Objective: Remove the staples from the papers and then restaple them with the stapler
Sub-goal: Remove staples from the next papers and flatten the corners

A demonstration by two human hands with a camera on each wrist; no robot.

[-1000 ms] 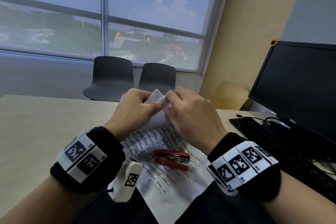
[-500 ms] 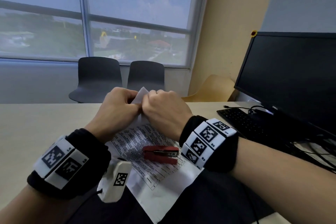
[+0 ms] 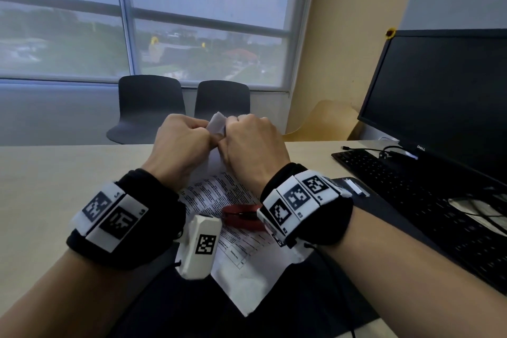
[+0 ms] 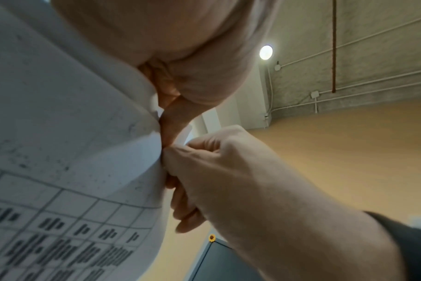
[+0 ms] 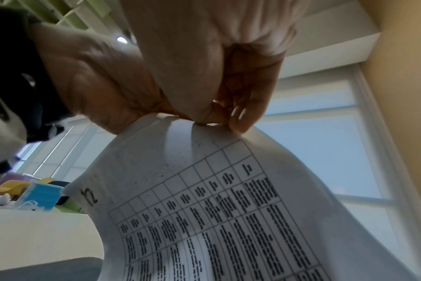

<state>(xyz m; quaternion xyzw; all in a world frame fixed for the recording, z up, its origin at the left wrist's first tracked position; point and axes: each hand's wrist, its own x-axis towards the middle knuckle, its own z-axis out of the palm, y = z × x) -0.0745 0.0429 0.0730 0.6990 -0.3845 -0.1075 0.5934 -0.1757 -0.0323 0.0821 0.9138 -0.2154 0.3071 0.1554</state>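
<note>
Left hand (image 3: 182, 143): fingers curled, pinching the raised far corner of the papers (image 3: 241, 263) from the left. Right hand (image 3: 252, 143): curled likewise, pinching the same corner from the right, knuckles touching the left's. Papers' near end lies on the table (image 3: 55, 173). Red stapler (image 3: 241, 218) rests on the papers, beneath the right wrist.

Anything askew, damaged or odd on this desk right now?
Nothing damaged. The papers overhang the desk edge, their far corner lifted and curled between the left hand and right hand. The red stapler lies on the sheets.
</note>
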